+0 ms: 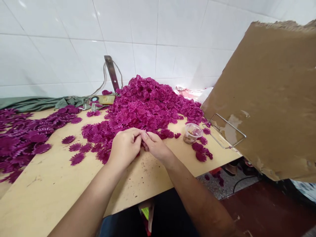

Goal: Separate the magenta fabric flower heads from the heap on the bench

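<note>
My left hand (125, 147) and my right hand (156, 146) meet fingertip to fingertip over the wooden table (49, 187), at the near edge of a big heap of magenta fabric flower petals (148, 103). Both hands are closed in a pinch. What sits between the fingers is hidden; only a hint of magenta shows beneath them. Loose petals (77, 158) lie scattered just left of my left hand.
A second spread of petals (22, 135) covers the left of the table. A small clear cup (192, 133) stands right of my hands. A wire frame (227, 131) and a large cardboard sheet (269, 98) stand at the right edge. A green cloth (37, 102) lies against the tiled wall.
</note>
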A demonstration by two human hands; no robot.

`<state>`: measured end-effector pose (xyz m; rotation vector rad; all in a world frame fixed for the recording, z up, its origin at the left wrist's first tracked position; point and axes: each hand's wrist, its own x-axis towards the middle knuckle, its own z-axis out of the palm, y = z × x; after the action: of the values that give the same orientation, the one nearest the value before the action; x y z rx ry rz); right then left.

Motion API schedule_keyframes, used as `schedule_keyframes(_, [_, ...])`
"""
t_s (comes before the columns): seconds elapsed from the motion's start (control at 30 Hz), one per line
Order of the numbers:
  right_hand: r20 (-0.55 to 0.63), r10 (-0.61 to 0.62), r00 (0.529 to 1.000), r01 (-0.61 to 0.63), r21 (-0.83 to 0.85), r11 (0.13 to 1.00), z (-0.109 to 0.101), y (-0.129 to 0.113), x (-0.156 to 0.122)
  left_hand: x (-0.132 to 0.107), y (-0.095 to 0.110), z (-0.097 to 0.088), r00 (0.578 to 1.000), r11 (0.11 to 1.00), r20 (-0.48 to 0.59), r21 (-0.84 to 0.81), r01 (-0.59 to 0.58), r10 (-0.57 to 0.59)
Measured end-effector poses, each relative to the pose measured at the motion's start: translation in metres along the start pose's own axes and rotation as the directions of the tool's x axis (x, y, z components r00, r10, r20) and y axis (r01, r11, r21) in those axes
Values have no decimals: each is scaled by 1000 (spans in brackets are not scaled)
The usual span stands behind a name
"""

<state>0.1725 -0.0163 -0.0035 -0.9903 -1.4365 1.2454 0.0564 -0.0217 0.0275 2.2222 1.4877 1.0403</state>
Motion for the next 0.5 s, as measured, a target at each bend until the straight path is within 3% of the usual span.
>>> schedule_keyframes(0.13, [14, -49, 999, 50, -46, 998, 0, -5, -4, 8, -7, -1, 954, 915, -97, -325, 240, -285])
schedule_keyframes(0.23, [10, -107, 994, 108, -84, 991, 3, -9, -3, 15, -8, 0, 889, 815, -180, -506, 283, -421])
schedule_keyframes(0.3, [-8, -124, 992, 123, -104, 987, 6, -11, -2, 21, -6, 3, 860, 774, -205, -565, 285, -467])
schedule_keyframes(0.4, [-24, -123, 992, 118, -135, 984, 6, -21, -5, 32, -9, 4, 858, 756, -204, -595, 274, -471])
schedule_keyframes(0.47, [75, -117, 990, 128, -176, 976, 5, -30, -15, 40, -19, -1, 837, 771, -259, -579, 264, -481])
schedule_keyframes(0.5, [157, -125, 980, 156, -203, 967, 4, -34, -21, 43, -25, -6, 808, 774, -303, -573, 269, -505])
